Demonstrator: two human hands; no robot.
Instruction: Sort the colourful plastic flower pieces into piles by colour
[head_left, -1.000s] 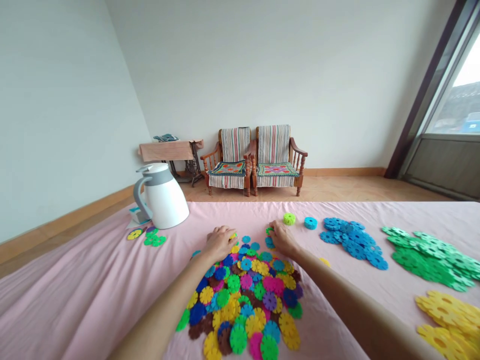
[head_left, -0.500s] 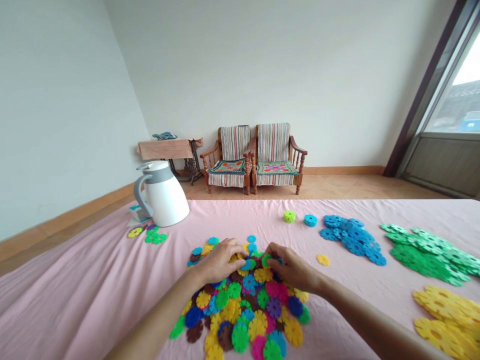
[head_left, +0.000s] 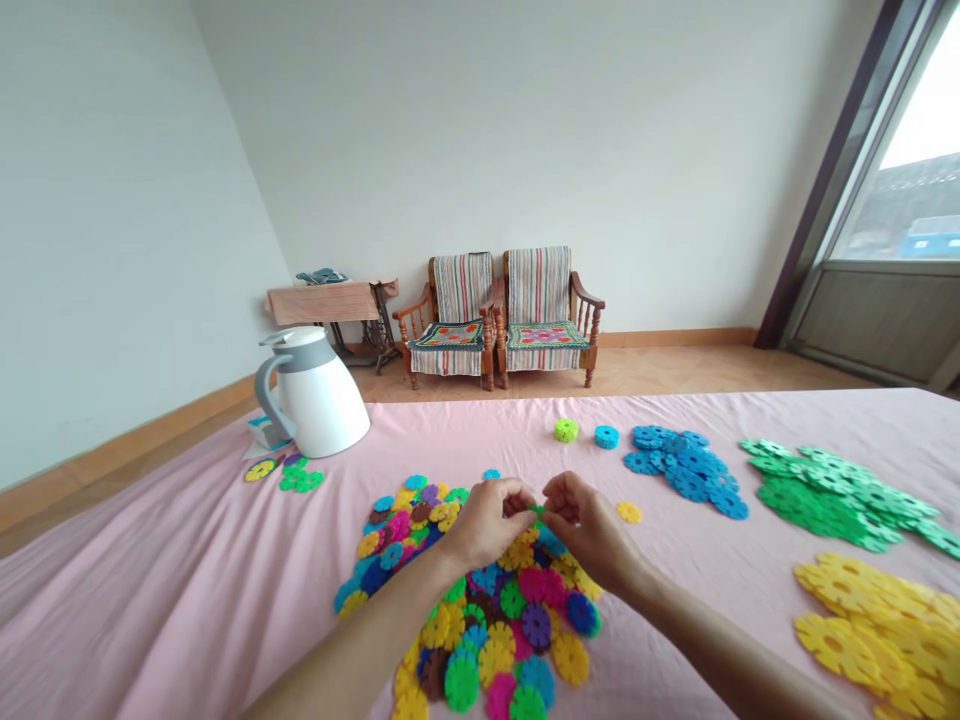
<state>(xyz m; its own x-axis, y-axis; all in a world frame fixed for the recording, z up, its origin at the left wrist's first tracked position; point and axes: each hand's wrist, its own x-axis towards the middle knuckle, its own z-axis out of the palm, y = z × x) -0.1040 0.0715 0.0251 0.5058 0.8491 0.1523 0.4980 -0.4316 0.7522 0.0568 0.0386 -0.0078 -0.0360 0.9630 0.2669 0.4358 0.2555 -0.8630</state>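
Note:
My left hand [head_left: 489,517] and my right hand [head_left: 586,517] meet above a mixed pile of flower-shaped plastic discs [head_left: 495,655]. Their fingertips pinch a small green flower disc [head_left: 538,513] between them, mostly covered by the fingers. Both hands are closed, thumbs towards each other. Below lie yellow, blue, pink, purple, brown and green discs, overlapping and flat on the pink cloth [head_left: 172,600]. My left forearm hides part of the pile.
To the right lie blue discs [head_left: 690,468], green discs [head_left: 840,490] and yellow discs [head_left: 877,620]. A lime stack [head_left: 566,430], a blue stack [head_left: 606,437] and a single yellow disc [head_left: 628,512] sit nearer. A white jug [head_left: 322,400] stands left, with several discs [head_left: 301,477] before it.
My hands have come together, the left moving right, with the green disc now between their fingertips. The pile's left part is uncovered. The view has shifted slightly.

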